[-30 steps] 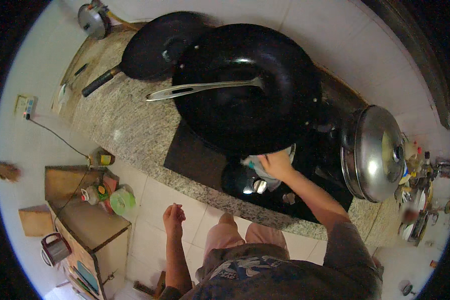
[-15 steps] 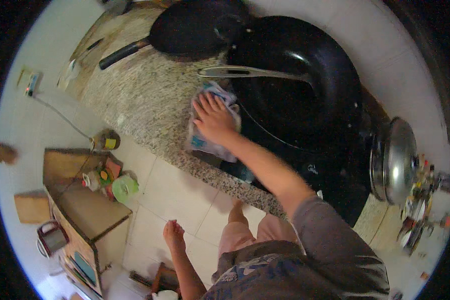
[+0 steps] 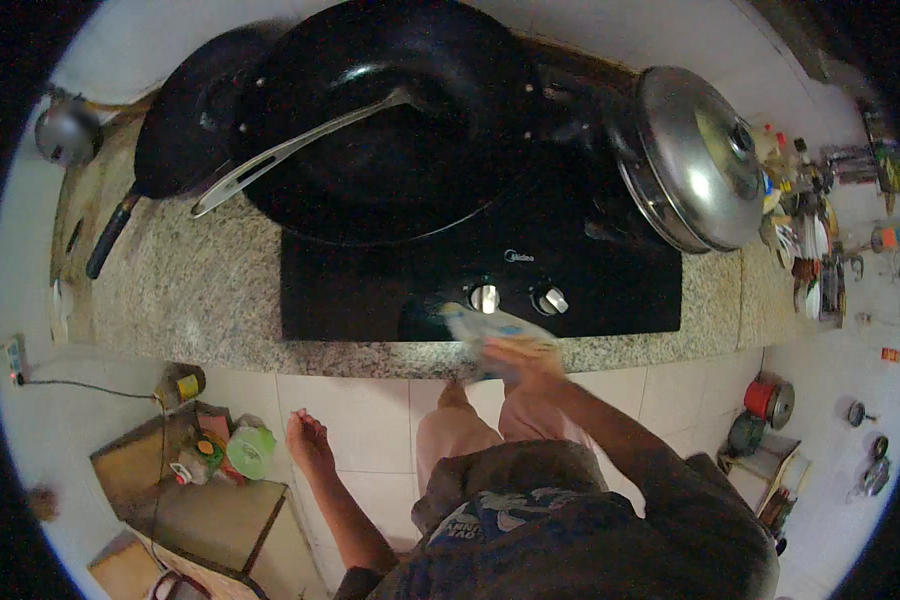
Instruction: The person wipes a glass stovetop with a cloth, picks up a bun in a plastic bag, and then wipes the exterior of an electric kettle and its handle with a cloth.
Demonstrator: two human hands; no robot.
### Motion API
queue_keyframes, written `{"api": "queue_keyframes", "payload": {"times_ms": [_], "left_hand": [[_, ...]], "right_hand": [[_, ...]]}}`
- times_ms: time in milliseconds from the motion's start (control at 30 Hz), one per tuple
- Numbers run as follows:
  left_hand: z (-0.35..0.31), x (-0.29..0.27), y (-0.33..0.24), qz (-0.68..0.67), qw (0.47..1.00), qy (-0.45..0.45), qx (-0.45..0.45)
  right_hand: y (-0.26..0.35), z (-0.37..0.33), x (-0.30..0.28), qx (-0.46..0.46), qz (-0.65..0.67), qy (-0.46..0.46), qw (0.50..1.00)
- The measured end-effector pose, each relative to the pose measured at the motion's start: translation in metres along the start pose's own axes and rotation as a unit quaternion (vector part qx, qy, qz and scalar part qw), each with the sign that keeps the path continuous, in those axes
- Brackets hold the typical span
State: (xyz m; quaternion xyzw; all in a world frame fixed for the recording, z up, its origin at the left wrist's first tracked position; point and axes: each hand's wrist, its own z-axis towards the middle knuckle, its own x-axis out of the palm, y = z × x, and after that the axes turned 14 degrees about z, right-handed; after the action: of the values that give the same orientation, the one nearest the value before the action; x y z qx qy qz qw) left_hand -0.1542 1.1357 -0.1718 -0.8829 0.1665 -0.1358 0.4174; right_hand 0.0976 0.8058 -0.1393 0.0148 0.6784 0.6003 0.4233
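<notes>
Granite countertop (image 3: 190, 290) carries a black glass cooktop (image 3: 370, 300). Large black wok (image 3: 400, 130) sits on it, metal spatula (image 3: 290, 150) resting inside with its handle over the left rim so it stays reachable. Smaller frying pan (image 3: 170, 150) is parked just left, off the hob. Steel-lidded pot (image 3: 695, 155) sits at the right. Two knobs (image 3: 515, 298) at the front edge. Right hand (image 3: 520, 360) presses a pale cleaning cloth (image 3: 485, 325) flat onto the cooktop's front edge, just below the knobs, fingers spread over it. Left hand (image 3: 308, 440) hangs free at the side, loosely open, holding nothing.

Motion blurs the cloth (image 3: 485, 325) and the right hand (image 3: 520, 362) pressing it.
</notes>
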Motion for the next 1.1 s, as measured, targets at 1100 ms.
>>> {"api": "queue_keyframes", "payload": {"times_ms": [1100], "left_hand": [[-0.009, 0.156, -0.055, 0.103, 0.969, 0.212, 0.078]], "right_hand": [[0.027, 0.073, 0.005, 0.117, 0.307, -0.295, 0.897]]}}
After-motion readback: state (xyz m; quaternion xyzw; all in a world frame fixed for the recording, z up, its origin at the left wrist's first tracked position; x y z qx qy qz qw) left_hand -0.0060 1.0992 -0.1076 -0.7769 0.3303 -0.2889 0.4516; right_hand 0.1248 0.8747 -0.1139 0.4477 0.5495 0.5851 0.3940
